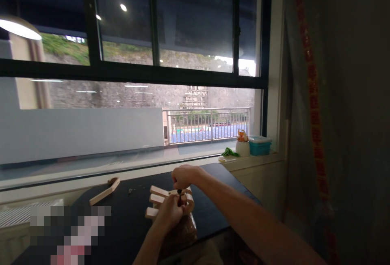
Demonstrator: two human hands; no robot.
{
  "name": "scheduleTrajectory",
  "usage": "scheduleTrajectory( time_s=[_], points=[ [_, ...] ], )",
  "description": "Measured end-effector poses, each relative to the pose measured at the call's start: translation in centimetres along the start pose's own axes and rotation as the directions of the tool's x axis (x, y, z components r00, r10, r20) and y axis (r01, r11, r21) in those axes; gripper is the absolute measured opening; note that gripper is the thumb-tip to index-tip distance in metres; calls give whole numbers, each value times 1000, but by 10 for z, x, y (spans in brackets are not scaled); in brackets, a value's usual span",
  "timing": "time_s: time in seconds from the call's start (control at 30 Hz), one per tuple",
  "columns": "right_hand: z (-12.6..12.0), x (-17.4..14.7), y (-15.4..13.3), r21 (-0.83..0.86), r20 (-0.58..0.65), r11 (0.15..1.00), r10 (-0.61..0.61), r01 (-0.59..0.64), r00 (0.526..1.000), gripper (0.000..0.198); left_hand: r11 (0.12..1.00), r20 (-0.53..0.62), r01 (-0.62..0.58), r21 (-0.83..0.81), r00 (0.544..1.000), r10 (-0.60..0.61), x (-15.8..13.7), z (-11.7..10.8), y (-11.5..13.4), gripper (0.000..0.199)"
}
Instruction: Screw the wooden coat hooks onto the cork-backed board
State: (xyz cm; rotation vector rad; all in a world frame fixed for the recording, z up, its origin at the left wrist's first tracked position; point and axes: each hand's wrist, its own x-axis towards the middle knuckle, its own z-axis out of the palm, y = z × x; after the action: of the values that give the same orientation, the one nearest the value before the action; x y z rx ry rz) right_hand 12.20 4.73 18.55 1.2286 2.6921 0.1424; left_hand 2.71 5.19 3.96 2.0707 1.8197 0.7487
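Near the front edge of the black worktop [122,224], the left hand [171,213] pinches in close around a slim dark rod-like piece [179,192] set against a pale wooden assembly with three protruding blocks [157,199], apparently to keep both steady. Just above, the right hand [184,177] curls over that piece's top, though I cannot tell whether it grips it; a brown, clear-wrapped bundle [188,233] sits nearside of the wood, perhaps propping it, while a bent pale wooden strip [104,193] lies by the far-left edge, seemingly out of the way.
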Motion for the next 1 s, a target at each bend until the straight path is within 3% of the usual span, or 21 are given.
scheduleTrajectory(
  time_s=[0.23,0.63,1.0],
  points=[
    [10,8,5,12,-64,994,106,-106,992,35,999,-18,-4,35,1000,4,-1,-1,3,10],
    [-13,-8,-2,-14,19,1000,-13,14,1000,31,999,-5,21,27,1000,-21,-3,-2,4,13],
    [12,7,1,12,-71,998,70,-69,995,36,999,-8,-35,37,999,36,0,1,0,12]
  ],
)
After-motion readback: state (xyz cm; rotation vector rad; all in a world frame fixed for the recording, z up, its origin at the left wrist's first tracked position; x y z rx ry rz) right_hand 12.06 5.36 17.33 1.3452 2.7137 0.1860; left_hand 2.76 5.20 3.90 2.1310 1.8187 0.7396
